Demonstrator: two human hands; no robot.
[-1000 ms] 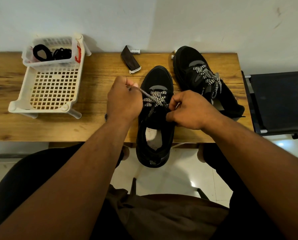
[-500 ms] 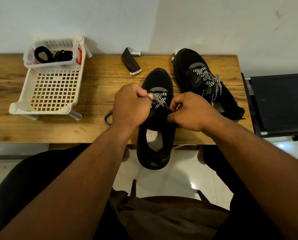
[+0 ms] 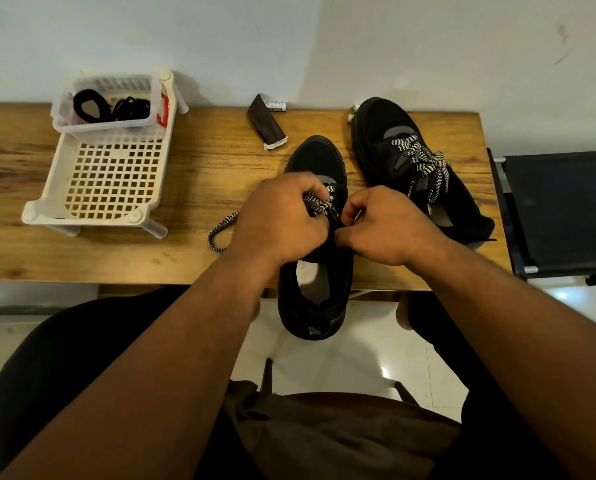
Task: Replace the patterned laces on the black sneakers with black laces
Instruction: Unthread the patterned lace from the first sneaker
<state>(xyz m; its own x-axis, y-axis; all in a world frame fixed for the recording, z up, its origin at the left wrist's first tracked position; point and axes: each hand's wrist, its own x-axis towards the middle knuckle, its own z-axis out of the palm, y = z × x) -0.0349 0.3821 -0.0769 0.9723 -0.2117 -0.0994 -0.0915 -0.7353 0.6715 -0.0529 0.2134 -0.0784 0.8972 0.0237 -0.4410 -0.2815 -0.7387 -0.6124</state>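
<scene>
Left fingers: your left hand (image 3: 278, 221) has its fingers (image 3: 309, 192) curled tight round the patterned lace (image 3: 319, 202) over the tongue of the near sneaker (image 3: 315, 258).
Right fingers: your right hand (image 3: 385, 226) has its fingers curled in, pinching at the lace area of the same sneaker; exactly what they clamp is hidden.
Near sneaker: it sits at the front edge of the surface (image 3: 199, 174), heel hanging past that edge, toe pointing to the back edge.
Lace tail: a loose end of the patterned lace (image 3: 220, 228) trails out left of your left hand and lies on the surface.
Far sneaker: the second sneaker (image 3: 418, 168) lies near the back right corner, its patterned lace still tied.
Black laces: coiled black laces (image 3: 111, 107) rest in a clear tub (image 3: 106, 124), which sits in the white rack (image 3: 113, 178) near the back left of the surface.
Other item: a dark folded pouch (image 3: 266, 123) lies at the back edge, between rack and sneakers.
</scene>
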